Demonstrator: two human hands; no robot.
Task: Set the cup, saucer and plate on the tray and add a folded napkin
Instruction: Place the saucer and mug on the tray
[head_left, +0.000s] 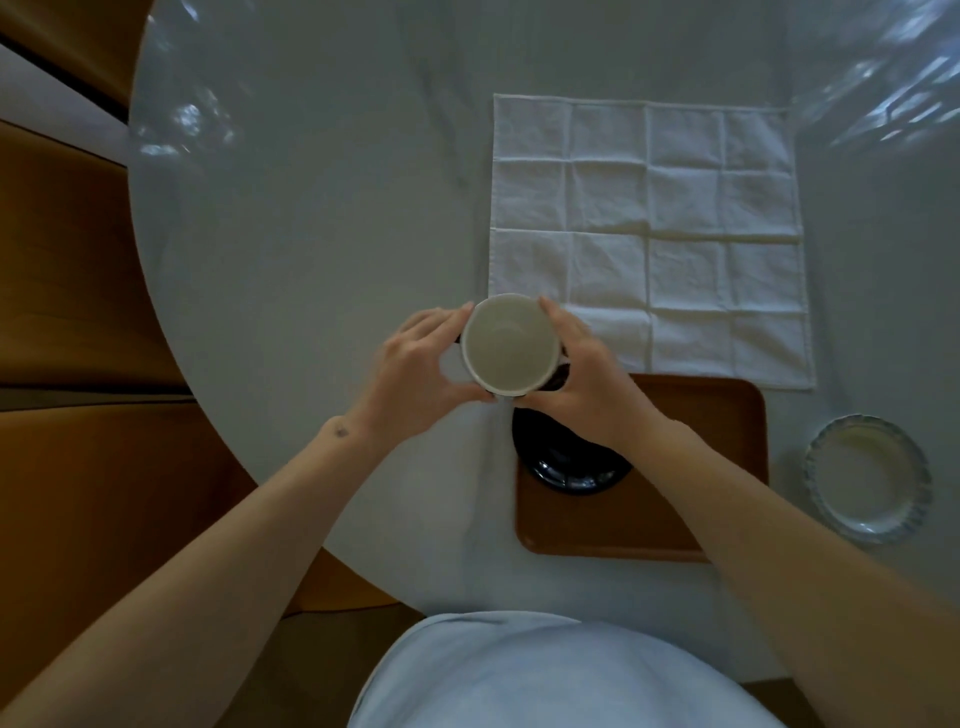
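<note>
I had the cup (510, 344) cradled between my left hand (415, 358) and right hand (587, 379), raised near the tray's (701, 415) far-left corner, above the dark saucer (571, 467). It looked rigid, smooth and breakable, so gripping both sides seemed wisest.

Home dining spot; round clothed table (291, 218); wooden floor (67, 291).

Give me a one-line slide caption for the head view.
Both hands carry cup toward dark saucer on tray.
</note>
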